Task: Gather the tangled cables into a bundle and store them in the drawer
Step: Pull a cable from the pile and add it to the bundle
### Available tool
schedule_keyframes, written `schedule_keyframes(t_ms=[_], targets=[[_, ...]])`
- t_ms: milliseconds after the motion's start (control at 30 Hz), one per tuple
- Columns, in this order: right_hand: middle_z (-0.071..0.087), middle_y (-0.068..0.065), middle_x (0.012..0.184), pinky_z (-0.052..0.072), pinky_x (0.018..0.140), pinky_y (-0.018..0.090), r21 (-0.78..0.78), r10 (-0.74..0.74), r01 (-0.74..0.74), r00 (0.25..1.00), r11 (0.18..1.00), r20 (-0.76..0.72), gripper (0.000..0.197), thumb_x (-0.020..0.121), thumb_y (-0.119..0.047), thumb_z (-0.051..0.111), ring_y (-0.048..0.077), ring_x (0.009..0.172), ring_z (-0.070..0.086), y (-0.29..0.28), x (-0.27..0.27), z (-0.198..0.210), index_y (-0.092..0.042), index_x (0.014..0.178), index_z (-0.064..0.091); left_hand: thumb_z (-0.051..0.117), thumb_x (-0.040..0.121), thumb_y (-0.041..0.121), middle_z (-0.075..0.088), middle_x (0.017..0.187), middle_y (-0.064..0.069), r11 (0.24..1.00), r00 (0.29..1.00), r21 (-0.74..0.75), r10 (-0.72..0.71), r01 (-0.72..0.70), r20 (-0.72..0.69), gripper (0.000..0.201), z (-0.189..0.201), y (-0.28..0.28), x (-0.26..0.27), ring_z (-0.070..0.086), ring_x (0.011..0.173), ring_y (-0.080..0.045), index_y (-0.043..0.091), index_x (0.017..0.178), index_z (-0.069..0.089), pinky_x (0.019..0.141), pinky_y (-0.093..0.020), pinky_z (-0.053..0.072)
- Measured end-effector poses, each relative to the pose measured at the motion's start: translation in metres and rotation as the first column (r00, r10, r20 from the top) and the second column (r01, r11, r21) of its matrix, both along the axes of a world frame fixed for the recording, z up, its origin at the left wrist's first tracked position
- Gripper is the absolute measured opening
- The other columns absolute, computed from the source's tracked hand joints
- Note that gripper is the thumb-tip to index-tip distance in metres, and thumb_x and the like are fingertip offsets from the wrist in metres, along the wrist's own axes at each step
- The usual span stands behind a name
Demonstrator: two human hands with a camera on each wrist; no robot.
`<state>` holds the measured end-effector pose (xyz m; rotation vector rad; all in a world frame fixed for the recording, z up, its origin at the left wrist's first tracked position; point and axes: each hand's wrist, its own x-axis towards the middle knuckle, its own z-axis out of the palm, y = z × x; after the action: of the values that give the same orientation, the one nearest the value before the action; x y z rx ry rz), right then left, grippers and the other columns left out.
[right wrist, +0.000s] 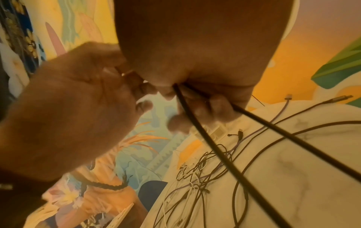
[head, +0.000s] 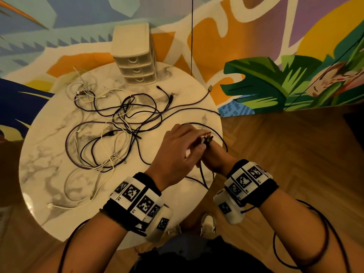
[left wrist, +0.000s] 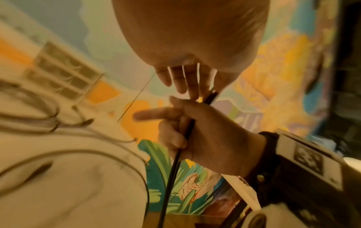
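Fingers of the right hand (left wrist: 205, 132) curl round a black cable (left wrist: 175, 163), which runs down from the fist toward the bottom of the left wrist view, with the index finger stretched out to the left. From the right wrist view, two black strands leave that fist and slant toward the lower right of the frame. The left hand (head: 177, 152) sits just left of and over it in the head view, at lower centre; its fingers (right wrist: 140, 91) bend in and seem to pinch plug ends beside the right fist, though blur hides exactly what they hold. Both wrists wear bands with black-and-white markers (head: 137, 196).

Beyond the hands, the black cable loops out along the right edge of the round marble table (head: 45, 154). Left of centre in the head view lies the tangled cables (head: 110, 131) heap: black, purple and white leads crossing one another loosely, spread flat on the tabletop. One white cable (head: 78, 194) trails toward the lower left rim.

Farther off, at the upper middle of the frame, a small cream drawer unit (head: 136, 56) stands at the table's back edge, its three drawers closed. Behind it rises a painted mural wall (head: 275, 81), and wooden floor (head: 295, 144) fills the right side.
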<state>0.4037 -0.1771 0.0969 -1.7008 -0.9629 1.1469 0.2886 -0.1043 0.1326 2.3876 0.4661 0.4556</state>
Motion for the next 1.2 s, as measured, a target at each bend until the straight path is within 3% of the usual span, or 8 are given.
schedule_keyframes(t_ms=[100,200,300,433,567,833,1000,1200], targets=[[0.061,0.003,0.085,0.04,0.067,0.02,0.03,-0.166,0.165,0.986,0.986,0.028,0.032,0.096,-0.016,0.033,0.008,0.072,0.05,-0.004,0.008,-0.004,-0.017,0.118,0.056,0.053,0.091,0.016,0.053,0.108,0.003,0.941,0.975,-0.255,0.222,-0.223,-0.031,0.03,-0.034,0.017,-0.005,0.052,0.088,-0.009,0.021,0.12,0.056,0.075,-0.012,0.038],[0.059,0.011,0.086,0.047,0.068,0.031,0.074,-0.34,0.356,0.925,0.932,-0.173,0.036,0.096,-0.013,0.029,0.02,0.069,0.059,-0.008,0.018,0.0,-0.013,0.121,0.055,0.06,0.087,0.02,0.046,0.132,-0.005,0.989,0.889,-0.148,-0.064,-0.005,-0.454,0.05,-0.093,0.024,-0.031,0.051,0.114,-0.021,0.019,0.135,0.046,0.093,-0.023,0.038],[0.052,0.012,0.068,0.044,0.049,0.03,0.031,-0.437,0.471,0.84,0.882,-0.32,0.041,0.103,-0.023,0.026,0.019,0.046,0.044,-0.021,0.028,0.005,-0.007,0.107,0.063,0.057,0.085,0.02,0.041,0.141,-0.013,0.968,0.667,-0.07,-0.218,0.242,-0.712,0.05,-0.136,0.018,-0.061,0.05,0.119,-0.031,0.013,0.134,0.049,0.098,-0.035,0.042],[0.033,0.005,0.054,0.024,0.042,0.022,0.054,-0.54,0.582,0.782,0.812,-0.312,0.06,0.102,-0.041,0.024,0.014,0.046,0.026,-0.034,0.039,0.006,-0.002,0.081,0.065,0.05,0.081,0.021,0.057,0.115,-0.018,0.973,0.686,0.075,-0.098,0.218,-0.721,0.039,-0.151,0.031,-0.072,0.065,0.08,-0.038,0.011,0.119,0.052,0.062,-0.037,0.052],[0.034,-0.005,0.045,0.026,0.044,0.023,0.076,-0.657,0.679,0.729,0.73,-0.192,0.054,0.101,-0.042,0.029,0.01,0.043,0.029,-0.042,0.043,0.008,-0.014,0.057,0.044,0.04,0.095,0.019,0.043,0.131,-0.012,0.958,0.638,0.225,0.062,0.177,-0.768,0.038,-0.139,0.043,-0.067,0.055,0.106,-0.036,0.014,0.133,0.037,0.078,-0.04,0.045],[0.051,0.007,0.055,0.036,0.052,0.031,-0.058,-0.143,0.148,0.987,0.987,0.079,0.071,0.083,-0.074,0.025,0.009,0.044,0.042,-0.026,-0.013,-0.008,-0.015,0.074,0.065,0.041,0.095,0.034,0.062,0.097,0.0,0.913,0.888,0.392,0.269,-0.112,-0.372,0.024,-0.013,0.013,0.005,0.061,0.083,-0.026,0.018,0.1,0.058,0.067,-0.035,0.047],[0.035,0.007,0.061,0.031,0.045,0.018,0.142,-0.412,0.453,0.877,0.88,-0.247,0.039,0.102,-0.037,0.03,0.011,0.048,0.031,-0.017,0.006,0.0,-0.021,0.117,0.063,0.036,0.099,0.029,0.062,0.089,-0.002,0.94,0.902,0.336,0.194,-0.058,-0.386,0.021,-0.011,-0.021,0.011,0.051,0.068,-0.023,0.016,0.099,0.053,0.058,-0.033,0.035],[0.039,-0.004,0.057,0.029,0.04,0.013,0.172,-0.714,0.824,0.556,0.54,-0.426,0.033,0.102,-0.029,0.036,0.001,0.043,0.036,-0.025,0.034,0.022,-0.015,0.079,0.056,0.041,0.1,0.029,0.057,0.089,-0.008,0.982,0.883,0.034,0.183,-0.187,-0.432,0.028,-0.069,0.027,-0.012,0.055,0.084,-0.03,0.009,0.09,0.058,0.068,-0.035,0.038]])
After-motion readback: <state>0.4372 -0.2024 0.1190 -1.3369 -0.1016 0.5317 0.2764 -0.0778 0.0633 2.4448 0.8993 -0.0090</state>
